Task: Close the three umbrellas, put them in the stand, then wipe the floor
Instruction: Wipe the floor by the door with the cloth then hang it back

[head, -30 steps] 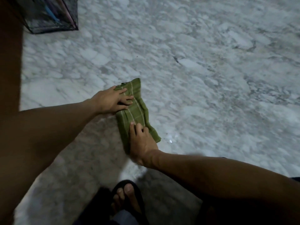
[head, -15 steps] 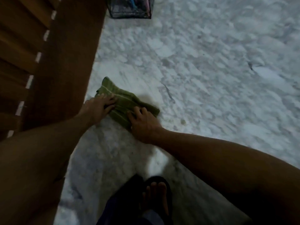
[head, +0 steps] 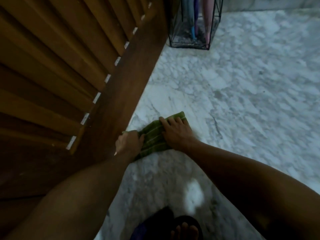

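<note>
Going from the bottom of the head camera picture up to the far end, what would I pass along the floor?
Sandalled foot → green cloth under both hands → bare marble floor → wire umbrella stand holding the closed umbrellas.

Green pale-striped cloth (head: 155, 139); grey-white marbled floor (head: 242, 94); brown door (head: 60, 66).

Both hands (head: 152, 138) on green cloth (head: 155, 141)
</note>
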